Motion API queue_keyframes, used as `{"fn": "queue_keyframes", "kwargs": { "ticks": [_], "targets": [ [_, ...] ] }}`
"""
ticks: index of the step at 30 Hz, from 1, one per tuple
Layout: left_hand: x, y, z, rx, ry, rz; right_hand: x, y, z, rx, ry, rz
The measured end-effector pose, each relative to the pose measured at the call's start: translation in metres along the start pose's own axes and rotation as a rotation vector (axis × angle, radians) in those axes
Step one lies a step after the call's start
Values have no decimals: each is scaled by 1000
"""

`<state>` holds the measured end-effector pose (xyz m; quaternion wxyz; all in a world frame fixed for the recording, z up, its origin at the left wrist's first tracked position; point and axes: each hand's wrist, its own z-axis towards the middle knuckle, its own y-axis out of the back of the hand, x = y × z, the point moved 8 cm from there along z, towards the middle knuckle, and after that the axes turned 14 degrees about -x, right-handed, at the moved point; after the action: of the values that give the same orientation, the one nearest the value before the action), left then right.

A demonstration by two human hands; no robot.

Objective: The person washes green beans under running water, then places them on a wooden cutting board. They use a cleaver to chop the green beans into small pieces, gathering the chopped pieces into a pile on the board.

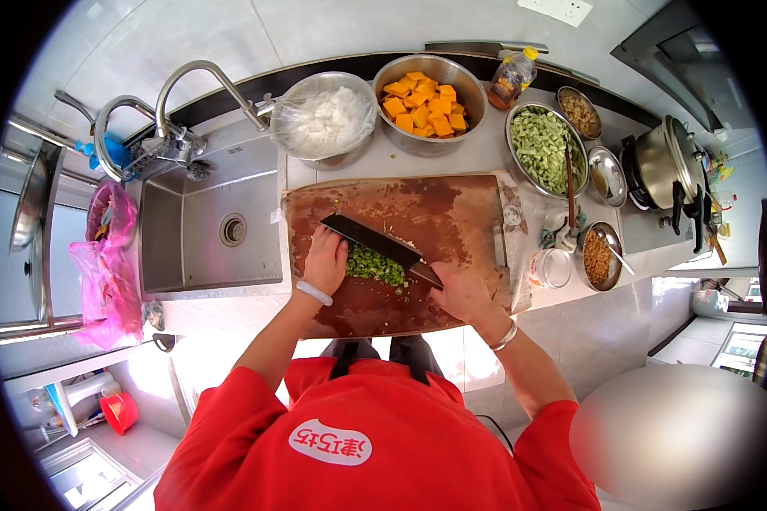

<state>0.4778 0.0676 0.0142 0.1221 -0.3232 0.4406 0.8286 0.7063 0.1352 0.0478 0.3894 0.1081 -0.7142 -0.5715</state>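
My right hand (461, 290) grips the handle of a dark-bladed kitchen knife (374, 239). Its blade slants up and left across a wooden cutting board (466, 223). At the far end of the blade, the fingers of my left hand (325, 260) meet the metal; their tips are partly hidden, so I cannot tell whether they grip it. Finely chopped greens (376, 265) lie in a heap along the near side of the blade, close to my left thumb. A few pale shreds show beyond the blade.
Left of the board is a steel sink (214, 281) with a faucet (198, 65). Behind stand a film-covered bowl of white food (326, 124), a pot of orange cubes (425, 105) and a bottle (512, 80). Rightward are diced green vegetables (540, 147), a jar (555, 268) and a pressure cooker (661, 166).
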Motion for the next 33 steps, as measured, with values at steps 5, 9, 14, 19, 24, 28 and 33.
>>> {"fn": "queue_keyframes", "kwargs": {
  "ticks": [5, 9, 14, 19, 24, 28, 33],
  "targets": [
    [-24, 36, -3, -153, 47, -132, 1, 15, -20, -53, -130, 254],
    [-56, 11, -8, -144, -50, -81, 4, -14, -54, 28, -676, 866],
    [-108, -16, -12, -2, -114, -1, 41, -21, -78, 82, -1020, 1435],
    [-80, -15, 1, -3, -65, 138, 55, -19, -101, 161, -1043, 1527],
    [-39, -17, 19, -80, 37, 209, 59, -18, -131, 244, -1022, 1597],
    [-20, -7, 25, -166, -50, 222, 34, -18, -157, 142, -1030, 1550],
    [-56, 17, 33, -176, -300, 176, -27, -42, -184, -261, -1161, 1486]
  ]
}}
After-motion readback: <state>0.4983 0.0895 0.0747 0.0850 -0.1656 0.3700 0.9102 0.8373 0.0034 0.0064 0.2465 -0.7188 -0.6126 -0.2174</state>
